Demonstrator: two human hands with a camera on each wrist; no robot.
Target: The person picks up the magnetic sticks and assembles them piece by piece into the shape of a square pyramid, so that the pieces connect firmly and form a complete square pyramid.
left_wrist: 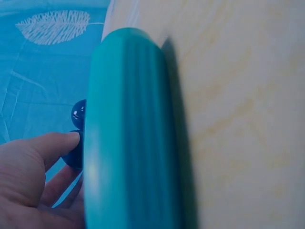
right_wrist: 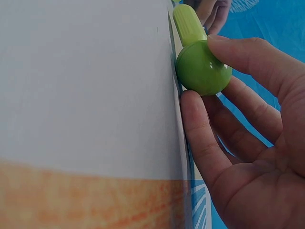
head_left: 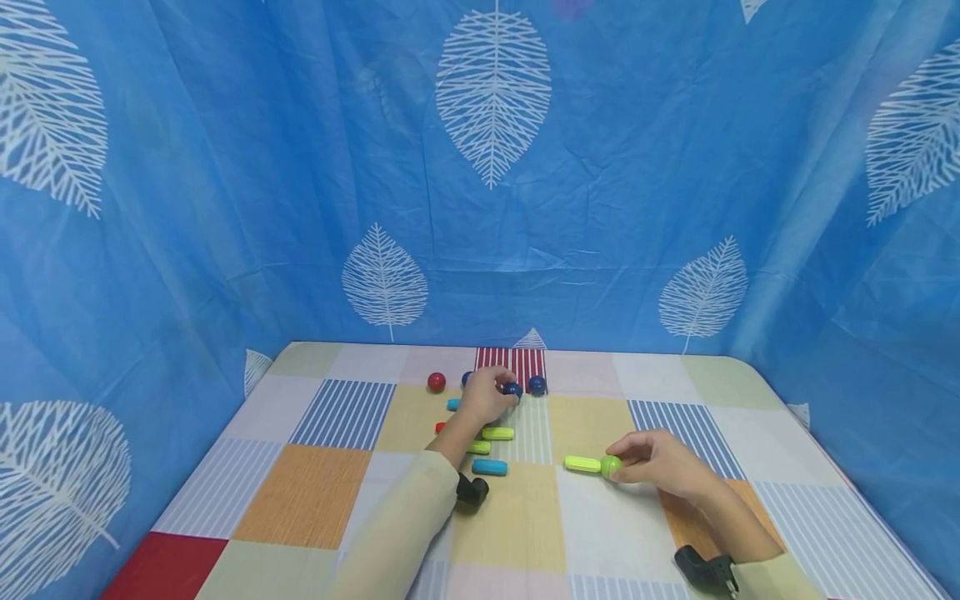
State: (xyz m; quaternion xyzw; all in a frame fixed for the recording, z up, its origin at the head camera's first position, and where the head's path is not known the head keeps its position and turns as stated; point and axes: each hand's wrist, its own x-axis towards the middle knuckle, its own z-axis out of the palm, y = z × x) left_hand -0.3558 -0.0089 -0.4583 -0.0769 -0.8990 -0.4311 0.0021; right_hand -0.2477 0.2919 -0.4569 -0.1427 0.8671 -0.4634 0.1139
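Note:
At the far middle of the table my left hand (head_left: 486, 398) pinches a dark blue ball (head_left: 512, 390) between thumb and fingers. In the left wrist view that same ball (left_wrist: 73, 156) is partly hidden behind a teal ridged stick (left_wrist: 133, 129) close to the camera. A second dark blue ball (head_left: 537, 385) lies just to its right. Over on the right, my right hand (head_left: 660, 462) holds a green ball (head_left: 611, 467) by thumb and fingertips. Against the ball's left side lies a yellow-green ridged stick (head_left: 582, 464); whether they are joined I cannot tell.
Left of my left hand lie a red ball (head_left: 437, 382) and another blue ball (head_left: 467, 379). Around its forearm are yellow-green sticks (head_left: 498, 433), a blue stick (head_left: 490, 467) and a mostly covered red stick (head_left: 440, 427). A blue leaf-print curtain (head_left: 600, 208) surrounds the patchwork-covered table (head_left: 300, 500).

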